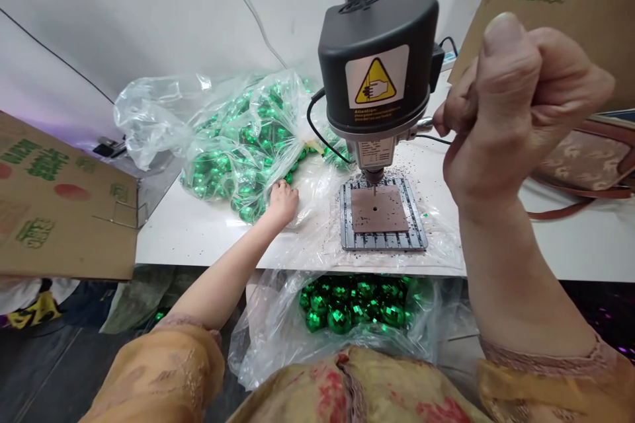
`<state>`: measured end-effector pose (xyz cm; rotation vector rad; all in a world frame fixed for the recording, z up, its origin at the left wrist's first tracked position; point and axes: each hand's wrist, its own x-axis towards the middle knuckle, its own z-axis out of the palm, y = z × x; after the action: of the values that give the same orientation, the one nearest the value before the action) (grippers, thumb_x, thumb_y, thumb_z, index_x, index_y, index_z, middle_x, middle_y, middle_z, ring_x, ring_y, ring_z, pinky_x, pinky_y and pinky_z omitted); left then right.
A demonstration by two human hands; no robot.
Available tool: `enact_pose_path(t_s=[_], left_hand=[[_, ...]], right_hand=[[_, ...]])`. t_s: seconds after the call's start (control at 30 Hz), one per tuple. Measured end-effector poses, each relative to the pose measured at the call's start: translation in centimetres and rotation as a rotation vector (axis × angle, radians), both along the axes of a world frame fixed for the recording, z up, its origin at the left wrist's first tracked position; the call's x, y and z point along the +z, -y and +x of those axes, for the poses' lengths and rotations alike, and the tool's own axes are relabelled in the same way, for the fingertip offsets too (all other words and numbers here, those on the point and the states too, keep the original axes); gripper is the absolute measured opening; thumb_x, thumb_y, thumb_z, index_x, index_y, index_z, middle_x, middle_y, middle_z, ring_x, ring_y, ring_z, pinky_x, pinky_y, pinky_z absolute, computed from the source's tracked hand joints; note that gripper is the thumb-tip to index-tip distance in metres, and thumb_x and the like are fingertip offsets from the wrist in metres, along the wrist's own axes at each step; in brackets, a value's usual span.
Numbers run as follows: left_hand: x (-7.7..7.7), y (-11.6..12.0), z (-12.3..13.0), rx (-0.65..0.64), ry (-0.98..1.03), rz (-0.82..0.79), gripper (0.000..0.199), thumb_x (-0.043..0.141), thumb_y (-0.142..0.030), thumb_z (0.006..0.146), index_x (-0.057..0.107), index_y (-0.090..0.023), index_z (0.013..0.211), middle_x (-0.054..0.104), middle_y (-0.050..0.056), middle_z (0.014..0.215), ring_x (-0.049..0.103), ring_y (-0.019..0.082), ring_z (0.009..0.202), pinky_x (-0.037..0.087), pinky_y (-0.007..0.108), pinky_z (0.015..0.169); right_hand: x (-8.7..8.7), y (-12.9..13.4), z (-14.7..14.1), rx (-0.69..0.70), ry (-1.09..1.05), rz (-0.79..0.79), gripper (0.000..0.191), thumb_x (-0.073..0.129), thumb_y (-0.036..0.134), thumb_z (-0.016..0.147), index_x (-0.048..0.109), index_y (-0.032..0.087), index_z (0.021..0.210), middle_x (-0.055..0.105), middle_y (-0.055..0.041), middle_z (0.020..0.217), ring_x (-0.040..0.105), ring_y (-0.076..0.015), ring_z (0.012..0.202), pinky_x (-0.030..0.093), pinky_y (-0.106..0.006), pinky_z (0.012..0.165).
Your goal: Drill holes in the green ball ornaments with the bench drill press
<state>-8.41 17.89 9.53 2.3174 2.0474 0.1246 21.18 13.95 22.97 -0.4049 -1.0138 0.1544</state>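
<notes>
From the head camera, the person's right hand (520,106) is raised in a tight fist, its fingers (454,112) closed around the end of the silver lever (424,123) on the side of a small bench drill (377,59). The drill bit (374,190) sits just above a brown square pad (380,209) on a slotted metal plate (383,241), with black specks (436,211) scattered around it. The left hand (284,203) rests on a clear plastic bag (153,122) full of shiny green balls (248,158), fingers curled together; whether it is clamping the plastic, I cannot tell. A second bag of green balls (342,310) sits below the edge of the white table (173,238), and cardboard sheets (64,205) lean in at the left.
</notes>
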Motion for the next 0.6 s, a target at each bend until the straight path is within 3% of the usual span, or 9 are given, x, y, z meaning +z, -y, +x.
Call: enact_pose_path(t_s=[0.07, 0.13, 0.23, 0.33, 0.47, 0.6], left_hand=[[0.5, 0.0, 0.0, -0.012, 0.006, 0.015, 0.014, 0.073, -0.014, 0.075, 0.07, -0.013, 0.088, 0.069, 0.023, 0.1, 0.054, 0.047, 0.123, 0.039, 0.06, 0.105], [1.4, 0.1, 0.3, -0.04, 0.185, 0.062, 0.026, 0.076, -0.025, 0.078, 0.071, -0.017, 0.103, 0.069, 0.016, 0.101, 0.061, 0.039, 0.113, 0.045, 0.052, 0.101], [2.7, 0.9, 1.9, -0.066, 0.869, 0.048, 0.046, 0.071, -0.051, 0.087, 0.064, -0.025, 0.125, 0.068, 0.006, 0.093, 0.067, 0.023, 0.084, 0.055, 0.038, 0.082], [3.1, 2.4, 4.4, -0.056, 1.419, -0.175, 0.053, 0.066, -0.06, 0.088, 0.06, -0.027, 0.129, 0.071, 0.006, 0.095, 0.068, 0.02, 0.073, 0.058, 0.035, 0.069], [1.8, 3.8, 7.7, 0.009, 1.672, -0.422, 0.048, 0.071, -0.054, 0.086, 0.061, -0.026, 0.123, 0.072, 0.008, 0.106, 0.073, 0.025, 0.088, 0.062, 0.043, 0.078], [-0.2, 4.2, 9.6, 0.094, 1.784, -0.395, 0.053, 0.081, -0.056, 0.077, 0.059, -0.025, 0.114, 0.072, 0.006, 0.109, 0.073, 0.023, 0.093, 0.061, 0.042, 0.084]], right_hand=[[0.0, 0.0, -0.1, -0.015, -0.01, -0.01, 0.055, 0.066, 0.039, 0.088, 0.03, 0.018, 0.053, 0.033, 0.0066, 0.047, 0.034, -0.0016, 0.044, 0.022, -0.028, 0.05], [0.0, -0.1, -0.1, -0.022, -0.02, -0.016, 0.058, 0.067, 0.043, 0.086, 0.028, 0.017, 0.052, 0.032, 0.0069, 0.047, 0.034, -0.0014, 0.044, 0.023, -0.027, 0.05], [-0.1, -0.3, -0.2, -0.011, -0.03, 0.031, 0.058, 0.068, 0.044, 0.086, 0.029, 0.017, 0.052, 0.031, 0.0069, 0.046, 0.033, -0.0016, 0.042, 0.02, -0.027, 0.048], [-0.2, -0.5, -0.2, 0.002, -0.032, 0.049, 0.056, 0.067, 0.04, 0.088, 0.029, 0.017, 0.053, 0.032, 0.0069, 0.046, 0.033, -0.0015, 0.042, 0.02, -0.026, 0.048], [-0.2, -0.3, -0.2, 0.034, -0.003, 0.04, 0.055, 0.064, 0.035, 0.091, 0.026, 0.018, 0.055, 0.029, 0.0068, 0.048, 0.034, -0.0014, 0.044, 0.021, -0.025, 0.048], [-0.1, 0.2, -0.1, 0.02, 0.023, -0.005, 0.052, 0.059, 0.032, 0.094, 0.027, 0.017, 0.057, 0.026, 0.0068, 0.051, 0.035, -0.0002, 0.044, 0.021, -0.023, 0.049]])
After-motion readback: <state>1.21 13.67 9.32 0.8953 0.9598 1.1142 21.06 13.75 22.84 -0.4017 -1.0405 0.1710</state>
